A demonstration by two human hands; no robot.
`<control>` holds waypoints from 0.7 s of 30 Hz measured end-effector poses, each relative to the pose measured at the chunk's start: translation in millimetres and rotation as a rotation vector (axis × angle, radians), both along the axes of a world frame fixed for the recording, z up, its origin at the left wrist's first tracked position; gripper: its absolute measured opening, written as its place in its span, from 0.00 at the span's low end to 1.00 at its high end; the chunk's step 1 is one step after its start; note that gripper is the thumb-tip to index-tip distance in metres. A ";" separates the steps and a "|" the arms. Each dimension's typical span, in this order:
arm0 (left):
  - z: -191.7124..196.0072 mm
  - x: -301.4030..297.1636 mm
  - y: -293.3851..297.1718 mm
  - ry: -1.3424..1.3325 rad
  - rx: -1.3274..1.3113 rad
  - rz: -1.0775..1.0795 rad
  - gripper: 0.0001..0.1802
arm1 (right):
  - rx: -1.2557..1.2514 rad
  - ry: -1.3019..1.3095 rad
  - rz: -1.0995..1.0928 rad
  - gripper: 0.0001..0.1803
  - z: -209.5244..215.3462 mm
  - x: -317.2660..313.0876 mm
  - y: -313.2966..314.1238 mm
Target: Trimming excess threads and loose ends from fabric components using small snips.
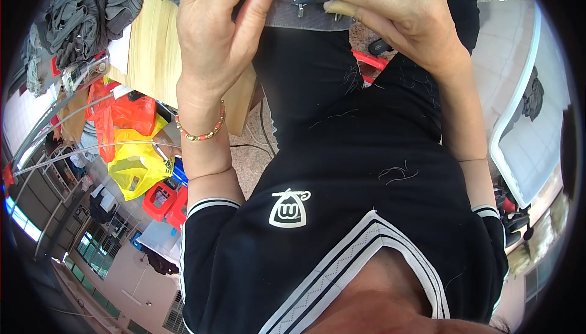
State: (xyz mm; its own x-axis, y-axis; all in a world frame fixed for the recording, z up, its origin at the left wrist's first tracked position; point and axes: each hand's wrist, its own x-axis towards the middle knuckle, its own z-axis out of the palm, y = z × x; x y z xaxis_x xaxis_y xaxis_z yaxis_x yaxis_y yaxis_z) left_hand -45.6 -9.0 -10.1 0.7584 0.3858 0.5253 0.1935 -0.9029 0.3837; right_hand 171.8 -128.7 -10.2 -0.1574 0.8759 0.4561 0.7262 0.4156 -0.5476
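Note:
At the top of the head view, a piece of dark grey cloth (317,21), perhaps part of a garment, lies over my lap. Two small metal hooks (300,10) stand out from it. My left hand (223,26) pinches the cloth's folded edge between thumb and fingers, left of the hooks. Close beside those fingertips, my right hand (400,14) grips the same edge, its fingers bent just above the right-hand hook. The cloth's far part runs out of the picture. Whether anything smaller sits between my fingertips is hidden.
A wooden tabletop (149,41) stands at the left, with heaped grey garments (91,10) at its far end. Below it hang red (125,114) and yellow plastic bags (137,160). Red baskets (162,200) stand nearby. At the right is a white-rimmed tray-like surface (519,157) with a dark scrap.

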 end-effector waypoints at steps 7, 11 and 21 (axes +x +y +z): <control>-40.2 -10.6 7.8 -0.278 -0.353 0.107 0.10 | 0.002 0.332 -0.034 0.20 -10.9 8.6 -1.9; -58.1 -25.4 18.4 -0.328 -0.642 0.203 0.10 | -0.005 0.361 -0.075 0.21 -17.4 11.9 -6.5; -6.2 -19.6 -3.4 -0.122 -0.075 0.039 0.15 | -0.112 0.380 -0.156 0.22 -19.0 9.2 -17.2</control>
State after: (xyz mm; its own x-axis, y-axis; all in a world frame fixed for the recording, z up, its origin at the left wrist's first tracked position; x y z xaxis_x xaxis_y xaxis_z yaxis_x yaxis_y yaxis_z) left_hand -65.2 -12.5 -16.3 0.6743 0.4556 0.5812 0.1758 -0.8634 0.4728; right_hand 181.0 -145.9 -29.2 0.1424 0.9233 0.3568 0.5132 0.2393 -0.8242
